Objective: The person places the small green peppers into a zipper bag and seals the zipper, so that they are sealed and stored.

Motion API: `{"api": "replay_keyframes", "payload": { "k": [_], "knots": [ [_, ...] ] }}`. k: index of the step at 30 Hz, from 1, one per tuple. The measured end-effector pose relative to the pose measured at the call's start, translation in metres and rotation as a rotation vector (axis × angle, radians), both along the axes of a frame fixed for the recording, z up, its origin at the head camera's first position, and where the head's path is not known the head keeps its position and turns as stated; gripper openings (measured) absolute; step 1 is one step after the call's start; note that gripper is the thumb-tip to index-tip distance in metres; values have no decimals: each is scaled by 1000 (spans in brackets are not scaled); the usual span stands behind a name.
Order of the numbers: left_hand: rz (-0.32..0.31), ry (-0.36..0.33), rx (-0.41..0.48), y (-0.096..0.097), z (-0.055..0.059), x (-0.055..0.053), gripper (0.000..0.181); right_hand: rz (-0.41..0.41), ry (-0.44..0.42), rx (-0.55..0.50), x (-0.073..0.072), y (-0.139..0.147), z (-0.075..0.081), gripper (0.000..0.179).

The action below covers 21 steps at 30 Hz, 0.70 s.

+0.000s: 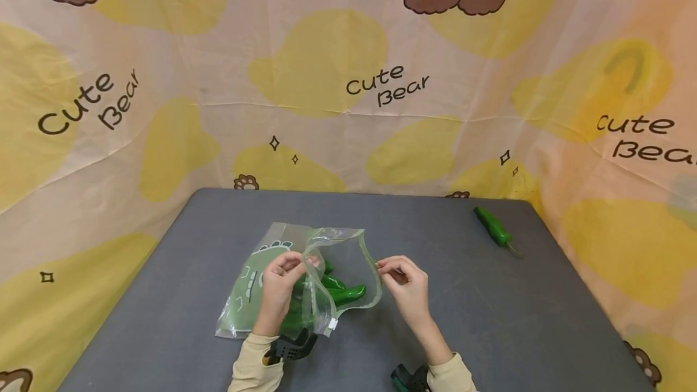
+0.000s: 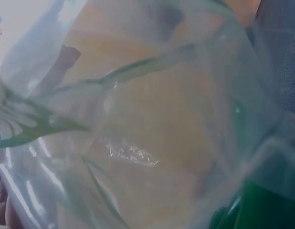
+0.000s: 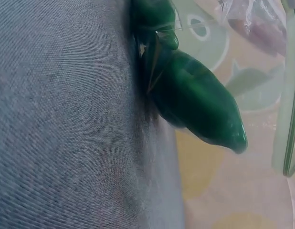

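Observation:
A clear zip bag with a green printed design lies on the table, its mouth spread toward the right. Several green peppers are inside it. My left hand pinches one side of the bag's mouth. With thumb and fingertips, my right hand pinches the opposite rim. A white slider sits at the near end of the zip. The left wrist view is filled by blurred clear film, with a green pepper at its lower right. In the right wrist view, a glossy pepper shows near the green zip strip.
One loose green pepper lies at the table's far right. The grey table is bordered by a printed cloth backdrop behind and at both sides. Dark wrist devices sit below the hands.

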State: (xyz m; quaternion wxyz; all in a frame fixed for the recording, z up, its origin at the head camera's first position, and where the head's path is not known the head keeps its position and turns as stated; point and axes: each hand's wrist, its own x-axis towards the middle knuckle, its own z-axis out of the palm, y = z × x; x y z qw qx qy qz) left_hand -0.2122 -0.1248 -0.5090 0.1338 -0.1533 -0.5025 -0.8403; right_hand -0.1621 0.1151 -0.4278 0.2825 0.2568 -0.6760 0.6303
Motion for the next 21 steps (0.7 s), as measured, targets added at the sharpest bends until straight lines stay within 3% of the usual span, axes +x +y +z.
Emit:
{"api": "replay_keyframes", "payload": {
  "k": [6, 18, 21],
  "knots": [
    [-8, 10, 12, -2, 4, 1, 11, -36, 35, -24, -3, 5, 3, 20],
    [23, 25, -40, -5, 0, -1, 10, -95, -50, -3, -22, 49, 9, 13],
    [26, 19, -36, -6, 1, -1, 9, -123, -82, -11, -34, 66, -3, 9]
  ]
}}
